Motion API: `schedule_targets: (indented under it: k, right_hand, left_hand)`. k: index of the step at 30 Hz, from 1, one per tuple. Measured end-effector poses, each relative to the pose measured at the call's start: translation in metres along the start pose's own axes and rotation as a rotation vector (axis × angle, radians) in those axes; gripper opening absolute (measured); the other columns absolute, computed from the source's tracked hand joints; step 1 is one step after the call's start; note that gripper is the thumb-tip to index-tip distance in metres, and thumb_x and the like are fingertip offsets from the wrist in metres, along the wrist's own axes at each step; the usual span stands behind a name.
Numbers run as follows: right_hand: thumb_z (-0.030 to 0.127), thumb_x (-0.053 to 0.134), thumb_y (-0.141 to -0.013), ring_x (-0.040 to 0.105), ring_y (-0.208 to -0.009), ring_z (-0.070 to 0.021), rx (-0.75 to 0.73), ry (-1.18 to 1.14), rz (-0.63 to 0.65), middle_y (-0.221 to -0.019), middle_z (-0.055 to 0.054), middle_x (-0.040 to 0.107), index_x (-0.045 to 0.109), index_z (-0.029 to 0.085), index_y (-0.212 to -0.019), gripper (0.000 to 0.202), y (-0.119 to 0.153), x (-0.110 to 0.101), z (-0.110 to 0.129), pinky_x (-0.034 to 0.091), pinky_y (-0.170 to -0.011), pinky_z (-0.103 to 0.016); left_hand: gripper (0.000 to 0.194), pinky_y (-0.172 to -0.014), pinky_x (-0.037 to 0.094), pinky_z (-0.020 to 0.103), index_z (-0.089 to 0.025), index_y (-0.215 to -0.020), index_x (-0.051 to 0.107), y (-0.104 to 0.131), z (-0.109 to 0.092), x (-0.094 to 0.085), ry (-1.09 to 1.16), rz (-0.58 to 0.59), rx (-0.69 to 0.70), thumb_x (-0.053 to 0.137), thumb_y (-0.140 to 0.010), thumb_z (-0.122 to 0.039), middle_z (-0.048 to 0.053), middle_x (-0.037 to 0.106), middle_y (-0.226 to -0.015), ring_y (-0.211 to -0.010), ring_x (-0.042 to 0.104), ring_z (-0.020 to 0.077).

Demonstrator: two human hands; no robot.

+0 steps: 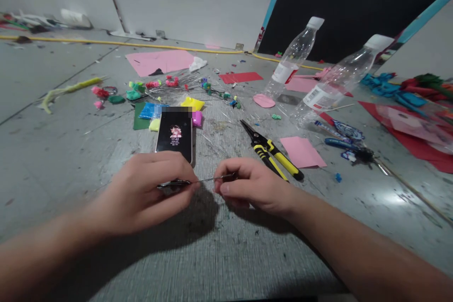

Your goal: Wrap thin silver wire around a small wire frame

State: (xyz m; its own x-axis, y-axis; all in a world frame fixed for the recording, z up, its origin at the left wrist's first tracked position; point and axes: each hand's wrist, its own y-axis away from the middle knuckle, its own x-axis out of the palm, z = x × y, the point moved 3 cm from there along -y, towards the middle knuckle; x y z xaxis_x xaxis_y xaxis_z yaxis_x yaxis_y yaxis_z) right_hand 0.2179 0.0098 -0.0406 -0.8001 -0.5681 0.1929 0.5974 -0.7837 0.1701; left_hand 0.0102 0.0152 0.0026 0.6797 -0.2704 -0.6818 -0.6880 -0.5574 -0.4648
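Observation:
A thin dark wire stretches across the short gap between my two hands, just above the table. My left hand is closed round it, along with a dark, shiny bundle mostly hidden by my fingers. With thumb and fingers pinched, my right hand grips the wire's other part. Right behind my left hand lies a phone with its screen lit. Long-nose pliers with yellow and black handles rest beyond my right hand, their jaws pointing away to the left.
Two clear plastic bottles stand at the back right. Pink paper lies right of the pliers. Behind the phone are coloured clay packets and several small clay pieces on wires. Keys and charms lie at the right.

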Motion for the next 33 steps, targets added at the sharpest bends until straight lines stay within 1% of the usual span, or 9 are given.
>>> schedule_targets:
  k: [4, 7, 13, 15, 18, 20, 26, 28, 33]
  right_hand:
    - [0.027, 0.083, -0.079, 0.043, -0.047, -0.0070, -0.034, -0.048, -0.011, -0.058, 0.007, 0.058, 0.070, 0.018, -0.081, 0.016, 0.001, -0.002, 0.006, 0.029, -0.042, -0.021]
    - [0.025, 0.086, -0.078, 0.045, -0.046, -0.0067, 0.014, -0.086, -0.042, -0.061, 0.006, 0.063, 0.072, 0.018, -0.085, 0.017, 0.001, -0.005, 0.005, 0.030, -0.041, -0.021]
    - [0.027, 0.091, -0.072, 0.042, -0.044, -0.0060, 0.052, -0.170, -0.041, -0.059, 0.007, 0.061, 0.071, 0.019, -0.083, 0.024, -0.001, -0.008, 0.003, 0.028, -0.040, -0.020]
    - [0.027, 0.091, -0.073, 0.048, -0.050, -0.0071, -0.027, -0.087, -0.061, -0.066, 0.005, 0.065, 0.071, 0.019, -0.081, 0.022, -0.001, -0.008, 0.006, 0.035, -0.045, -0.020]
    - [0.020, 0.084, -0.080, 0.063, -0.071, -0.0126, -0.261, 0.159, -0.115, -0.081, 0.001, 0.070, 0.072, 0.020, -0.082, 0.013, 0.003, -0.006, 0.014, 0.048, -0.059, -0.024]
    - [0.016, 0.078, -0.086, 0.067, -0.081, -0.0150, -0.433, 0.336, -0.155, -0.087, -0.001, 0.071, 0.071, 0.021, -0.083, 0.009, 0.007, -0.004, 0.019, 0.051, -0.064, -0.026]
    - [0.005, 0.061, -0.097, 0.069, -0.086, -0.0156, -0.927, 0.746, -0.236, -0.093, -0.003, 0.074, 0.068, 0.021, -0.096, 0.018, 0.017, 0.001, 0.025, 0.055, -0.075, -0.030]
    - [0.005, 0.060, -0.099, 0.070, -0.088, -0.0160, -0.953, 0.774, -0.257, -0.094, -0.003, 0.074, 0.068, 0.021, -0.099, 0.018, 0.017, 0.001, 0.025, 0.056, -0.077, -0.031]
    - [0.009, 0.064, -0.094, 0.068, -0.080, -0.0156, -0.836, 0.681, -0.307, -0.091, -0.002, 0.073, 0.068, 0.022, -0.097, 0.014, 0.016, 0.002, 0.021, 0.055, -0.069, -0.030]
  left_hand:
    - [0.018, -0.067, 0.051, 0.027, -0.025, -0.098, 0.071, 0.001, 0.001, 0.000, -0.026, -0.014, 0.025, 0.065, -0.094, -0.008, -0.001, 0.075, -0.082, -0.071, 0.068, 0.0152]
    - [0.017, -0.066, 0.051, 0.026, -0.024, -0.096, 0.070, 0.001, 0.001, 0.001, -0.039, -0.013, 0.028, 0.064, -0.095, -0.008, -0.002, 0.075, -0.081, -0.071, 0.068, 0.0143]
    - [0.014, -0.065, 0.051, 0.023, -0.024, -0.090, 0.071, -0.001, 0.000, 0.002, -0.001, -0.020, -0.060, 0.065, -0.094, -0.011, -0.004, 0.076, -0.078, -0.067, 0.069, 0.0120]
    - [0.012, -0.064, 0.052, 0.024, -0.024, -0.085, 0.074, -0.002, 0.001, 0.000, 0.053, -0.039, -0.171, 0.068, -0.092, -0.016, -0.003, 0.078, -0.076, -0.066, 0.070, 0.0132]
    - [0.014, -0.058, 0.049, 0.025, -0.024, -0.073, 0.077, -0.004, 0.006, 0.000, 0.211, -0.062, -0.431, 0.075, -0.087, -0.026, 0.000, 0.076, -0.068, -0.061, 0.067, 0.0157]
    - [0.016, -0.052, 0.046, 0.024, -0.024, -0.067, 0.077, -0.004, 0.008, 0.003, 0.387, -0.067, -0.577, 0.078, -0.083, -0.028, -0.001, 0.071, -0.061, -0.056, 0.061, 0.0142]
    - [0.016, -0.043, 0.038, 0.017, -0.022, -0.060, 0.074, -0.004, 0.008, 0.021, 0.981, -0.098, -0.962, 0.086, -0.069, -0.027, -0.003, 0.062, -0.052, -0.047, 0.050, 0.0086]
    - [0.018, -0.043, 0.038, 0.015, -0.020, -0.060, 0.074, -0.004, 0.008, 0.025, 1.077, -0.107, -1.031, 0.090, -0.067, -0.027, -0.003, 0.061, -0.052, -0.047, 0.050, 0.0076]
    - [0.023, -0.047, 0.043, 0.014, -0.019, -0.062, 0.074, -0.002, 0.010, 0.026, 1.156, -0.078, -1.068, 0.095, -0.066, -0.028, -0.002, 0.065, -0.056, -0.051, 0.054, 0.0079]
